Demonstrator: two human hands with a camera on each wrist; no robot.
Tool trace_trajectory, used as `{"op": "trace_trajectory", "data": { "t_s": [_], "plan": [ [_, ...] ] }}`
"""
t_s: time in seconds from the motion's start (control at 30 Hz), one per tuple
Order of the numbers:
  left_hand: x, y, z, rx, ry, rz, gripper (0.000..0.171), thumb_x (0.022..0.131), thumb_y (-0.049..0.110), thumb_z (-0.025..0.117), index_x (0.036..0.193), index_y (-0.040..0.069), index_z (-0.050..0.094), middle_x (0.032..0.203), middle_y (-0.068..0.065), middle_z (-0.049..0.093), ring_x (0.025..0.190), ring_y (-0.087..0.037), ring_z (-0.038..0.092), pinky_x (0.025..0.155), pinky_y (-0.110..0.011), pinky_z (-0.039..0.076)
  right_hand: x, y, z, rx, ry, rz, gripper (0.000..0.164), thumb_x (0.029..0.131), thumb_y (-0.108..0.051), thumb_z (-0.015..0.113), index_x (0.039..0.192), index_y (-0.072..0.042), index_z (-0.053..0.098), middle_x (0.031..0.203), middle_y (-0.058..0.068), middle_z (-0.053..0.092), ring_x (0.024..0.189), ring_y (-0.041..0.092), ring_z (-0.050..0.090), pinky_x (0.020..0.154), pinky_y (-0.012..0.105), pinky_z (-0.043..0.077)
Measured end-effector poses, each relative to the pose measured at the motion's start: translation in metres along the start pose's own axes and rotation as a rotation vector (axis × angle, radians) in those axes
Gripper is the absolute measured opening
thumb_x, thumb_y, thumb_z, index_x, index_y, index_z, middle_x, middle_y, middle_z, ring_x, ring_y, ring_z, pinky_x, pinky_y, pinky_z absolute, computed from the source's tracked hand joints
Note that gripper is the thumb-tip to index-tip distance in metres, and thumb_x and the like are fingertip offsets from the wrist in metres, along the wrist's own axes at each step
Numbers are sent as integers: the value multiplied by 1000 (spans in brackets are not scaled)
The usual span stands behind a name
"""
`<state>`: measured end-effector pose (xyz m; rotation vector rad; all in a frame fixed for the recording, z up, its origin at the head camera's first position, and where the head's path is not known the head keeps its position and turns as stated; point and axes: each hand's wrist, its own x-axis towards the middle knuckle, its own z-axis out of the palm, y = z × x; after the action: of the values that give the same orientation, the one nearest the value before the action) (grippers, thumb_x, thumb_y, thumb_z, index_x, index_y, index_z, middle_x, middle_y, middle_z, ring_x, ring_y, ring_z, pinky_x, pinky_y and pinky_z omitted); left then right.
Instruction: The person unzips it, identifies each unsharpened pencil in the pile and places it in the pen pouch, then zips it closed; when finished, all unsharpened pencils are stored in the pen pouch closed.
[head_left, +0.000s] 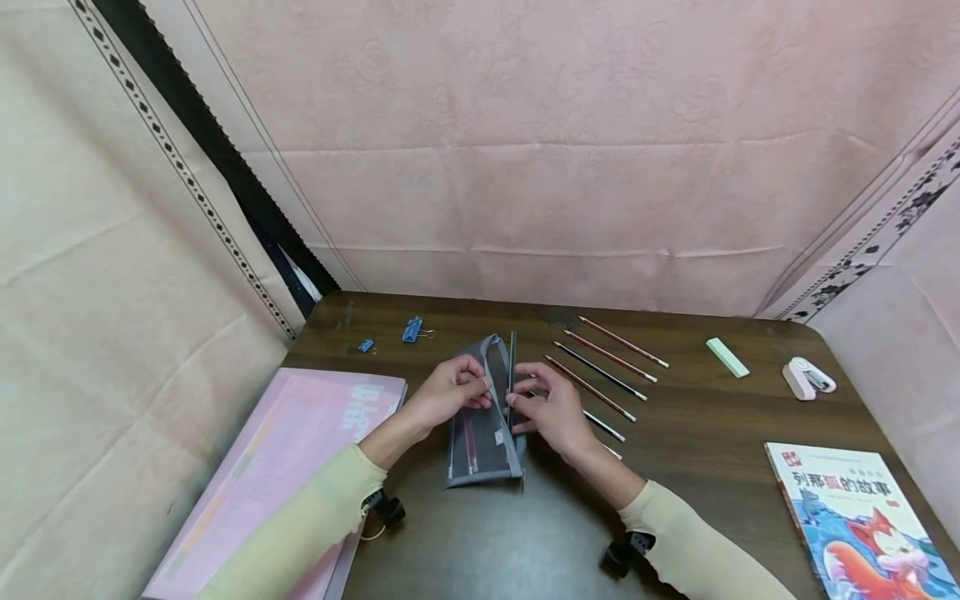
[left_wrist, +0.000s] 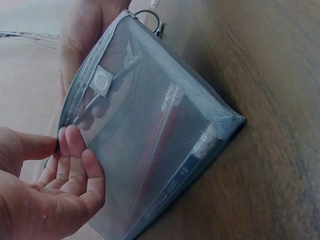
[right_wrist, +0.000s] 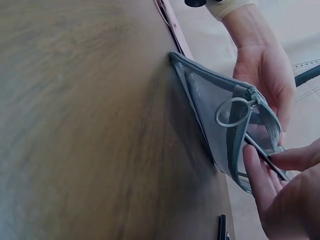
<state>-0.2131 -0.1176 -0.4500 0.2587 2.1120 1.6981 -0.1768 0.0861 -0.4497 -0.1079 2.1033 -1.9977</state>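
Both hands (head_left: pixel 498 400) hold mesh pouch (left_wrist: pixel 150 150) (pencil marked "1B").

Both arms are in pale yellow long sleeves (head_left: pixel 315 521), with a small black camera mount (head_left: pixel 386 507) strapped under each wrist; bare hands.

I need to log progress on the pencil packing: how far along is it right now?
Partly done. Done: at least two pencils already lie inside the grey mesh pouch. In hand: the left hand holds the pouch's opening, while the right hand pinches a dark pencil at the open zip. Left: several loose pencils lie on the table to the right, and the zip is open.
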Motion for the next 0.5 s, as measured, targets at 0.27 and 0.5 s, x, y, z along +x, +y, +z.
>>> {"op": "trace_trajectory", "data": {
  "t_s": [0.27,0.5],
  "plan": [
    [2,1,1,4,1,-8,16,96,19,58,105,6,53,91,-10,69,88,-24,69,86,-41,57,12,24,1,-90,28,14,46,86,-10,71,130,-14,56,107,14,67,76,30,70,60,44,59],
    [1,0,3,3,5,-1,15,97,18,58,105,6,53,90,-10,69,88,-24,69,91,-48,54,10,23,5,-144,32,0,44,86,-9,71,127,-14,58,103,11,68,74,25,70,57,39,59]
  ]
}}
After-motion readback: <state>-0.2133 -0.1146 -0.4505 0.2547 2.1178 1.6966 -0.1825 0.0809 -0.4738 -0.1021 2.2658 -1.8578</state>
